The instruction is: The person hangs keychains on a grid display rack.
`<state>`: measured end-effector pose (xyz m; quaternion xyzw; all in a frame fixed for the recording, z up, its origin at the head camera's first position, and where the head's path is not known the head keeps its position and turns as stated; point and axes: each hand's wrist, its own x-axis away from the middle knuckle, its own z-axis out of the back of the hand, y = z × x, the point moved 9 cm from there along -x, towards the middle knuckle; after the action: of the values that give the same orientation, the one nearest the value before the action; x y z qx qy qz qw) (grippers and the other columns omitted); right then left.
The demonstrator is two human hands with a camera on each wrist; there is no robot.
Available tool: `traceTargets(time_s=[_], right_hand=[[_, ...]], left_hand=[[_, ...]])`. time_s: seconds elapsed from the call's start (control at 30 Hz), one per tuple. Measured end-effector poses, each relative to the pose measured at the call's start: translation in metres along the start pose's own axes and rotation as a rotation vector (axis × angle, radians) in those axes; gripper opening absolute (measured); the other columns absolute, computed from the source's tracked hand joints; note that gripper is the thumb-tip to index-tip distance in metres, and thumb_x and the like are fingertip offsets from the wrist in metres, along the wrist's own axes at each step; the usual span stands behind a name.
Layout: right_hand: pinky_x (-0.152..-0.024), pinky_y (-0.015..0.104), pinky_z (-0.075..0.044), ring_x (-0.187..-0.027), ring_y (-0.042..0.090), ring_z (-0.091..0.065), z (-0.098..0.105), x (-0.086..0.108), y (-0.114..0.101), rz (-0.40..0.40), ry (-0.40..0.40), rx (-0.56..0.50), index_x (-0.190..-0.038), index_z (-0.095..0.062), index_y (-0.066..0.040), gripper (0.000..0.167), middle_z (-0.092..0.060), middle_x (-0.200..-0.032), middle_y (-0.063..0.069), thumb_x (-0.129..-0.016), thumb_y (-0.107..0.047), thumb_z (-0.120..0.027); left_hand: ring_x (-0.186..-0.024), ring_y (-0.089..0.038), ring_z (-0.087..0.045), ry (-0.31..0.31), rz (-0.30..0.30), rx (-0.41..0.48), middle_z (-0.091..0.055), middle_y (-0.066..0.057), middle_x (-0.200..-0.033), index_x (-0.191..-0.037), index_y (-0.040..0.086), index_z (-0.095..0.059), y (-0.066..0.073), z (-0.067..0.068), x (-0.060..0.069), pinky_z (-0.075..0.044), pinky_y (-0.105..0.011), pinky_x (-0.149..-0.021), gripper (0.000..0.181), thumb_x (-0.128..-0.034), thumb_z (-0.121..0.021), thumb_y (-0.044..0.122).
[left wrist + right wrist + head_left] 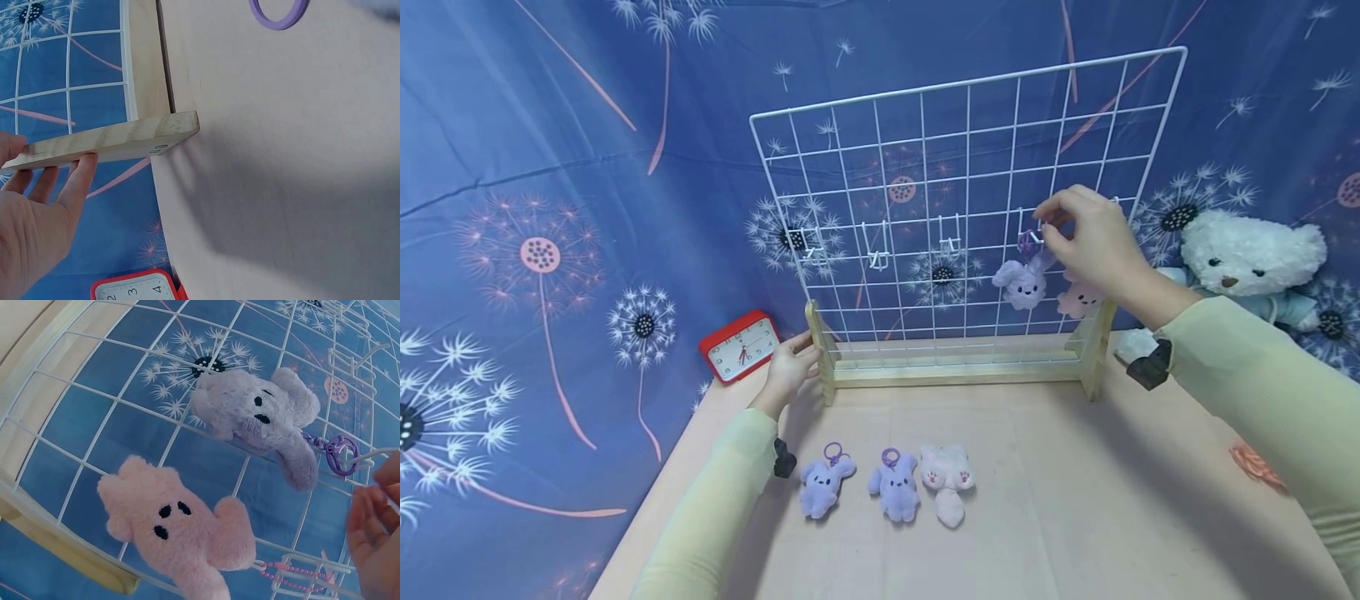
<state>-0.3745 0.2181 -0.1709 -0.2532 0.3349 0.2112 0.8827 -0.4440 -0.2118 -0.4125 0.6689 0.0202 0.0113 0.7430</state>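
Observation:
My left hand (792,367) grips the left wooden post (119,139) of the rack's stand, thumb on one side and fingers on the other. A purple plush bunny keychain (1024,285) hangs on the white wire grid (967,171), its purple ring (342,456) around a white hook. Beside that hook is my right hand (1093,242), fingers loosely bent and apart from the ring in the right wrist view. A pink plush bunny (181,525) hangs next to the purple one by a pink bead chain (294,575); the hand partly covers it in the head view.
Several white hooks (877,257) sit along the grid. On the table (1037,517) lie two purple bunny keychains (822,487) (897,490) and a whitish-pink plush (947,479). A red clock (741,346) stands left, a white teddy bear (1251,254) right.

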Motion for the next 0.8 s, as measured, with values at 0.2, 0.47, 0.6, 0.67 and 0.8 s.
traceTargets(time_s=[0.2,0.47,0.6,0.67,0.8], right_hand=[[-0.071,0.024,-0.043,-0.088,0.025,-0.057,0.010,0.003,-0.009,0.120,0.098,-0.038,-0.111,-0.070,0.001,0.021,-0.061,-0.105,0.014,-0.096,0.002,-0.056],[-0.072,0.019,-0.041,-0.088,0.020,-0.055,0.011,0.016,-0.027,0.206,0.111,-0.071,-0.107,-0.070,0.000,0.020,-0.062,-0.103,0.012,-0.093,0.006,-0.058],[-0.070,0.016,-0.040,-0.088,0.019,-0.055,0.007,0.024,-0.038,0.256,0.110,-0.103,-0.106,-0.071,0.000,0.020,-0.063,-0.101,0.011,-0.091,0.009,-0.060],[-0.070,0.015,-0.040,-0.089,0.019,-0.056,0.004,0.027,-0.043,0.282,0.099,-0.115,-0.105,-0.071,-0.001,0.021,-0.063,-0.100,0.010,-0.090,0.010,-0.061],[-0.070,0.018,-0.041,-0.091,0.018,-0.056,-0.005,0.034,-0.054,0.317,0.061,-0.151,-0.105,-0.071,-0.002,0.023,-0.064,-0.099,0.007,-0.090,0.012,-0.061]], left_hand=[[-0.132,-0.040,-0.052,0.005,0.004,0.001,-0.047,-0.025,-0.150,-0.155,0.000,-0.040,0.001,0.001,0.000,-0.054,-0.049,-0.099,0.057,-0.1012,-0.059,0.001],[-0.132,-0.041,-0.051,0.001,0.005,0.007,-0.048,-0.027,-0.148,-0.154,0.000,-0.040,-0.001,0.000,0.000,-0.052,-0.052,-0.101,0.057,-0.1010,-0.060,0.001],[-0.132,-0.041,-0.051,-0.002,0.001,0.007,-0.048,-0.027,-0.149,-0.154,-0.001,-0.040,-0.001,0.000,-0.001,-0.052,-0.052,-0.102,0.056,-0.1012,-0.059,0.001],[-0.132,-0.042,-0.051,-0.005,-0.003,0.008,-0.047,-0.027,-0.149,-0.154,-0.001,-0.040,-0.001,0.000,0.000,-0.052,-0.051,-0.101,0.056,-0.1012,-0.060,0.002],[-0.134,-0.043,-0.049,-0.022,0.009,0.019,-0.044,-0.029,-0.151,-0.155,-0.002,-0.038,0.004,-0.001,0.002,-0.051,-0.052,-0.103,0.058,-0.1013,-0.059,0.001]])
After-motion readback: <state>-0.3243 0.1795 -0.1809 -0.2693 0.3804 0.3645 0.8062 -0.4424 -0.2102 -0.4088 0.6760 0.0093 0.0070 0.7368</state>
